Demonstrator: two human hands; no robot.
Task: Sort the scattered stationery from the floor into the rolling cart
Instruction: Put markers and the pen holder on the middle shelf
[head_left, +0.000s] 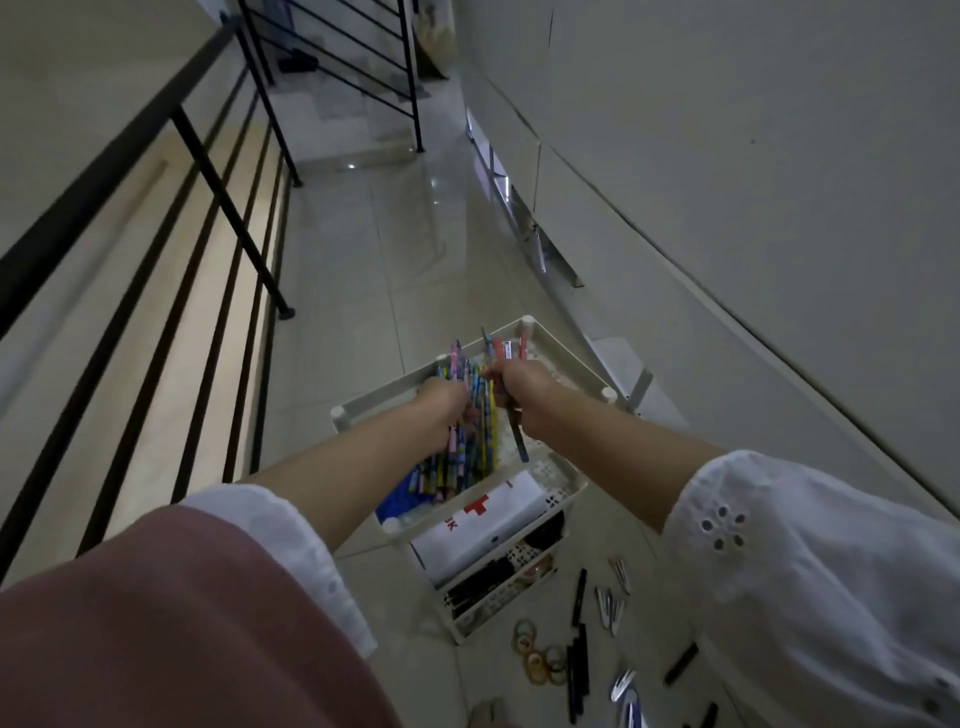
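With the left hand (448, 402) curled round the coloured pencils (480, 441) and the right hand (519, 387) pinching a dark pen (519, 441) just beside them, above the rolling cart's top tray (384, 391), lay both flat and parallel before the fingers loosen.

Both hands reach over the top tray (558, 347) of a white rolling cart (570, 488). The left hand (445, 401) grips a bundle of colourful pencils (480, 436) that lies lengthwise in the tray. Just beside it, the right hand (521, 387) holds a dark pen (519, 442) pointing back toward the person. On the tier below lies a white box with a red cross (480, 522). On the tiled floor (374, 244) by the cart lie tape rings (535, 656), black pens (578, 670) and hair clips (611, 605). A black railing (208, 171) runs along the left.
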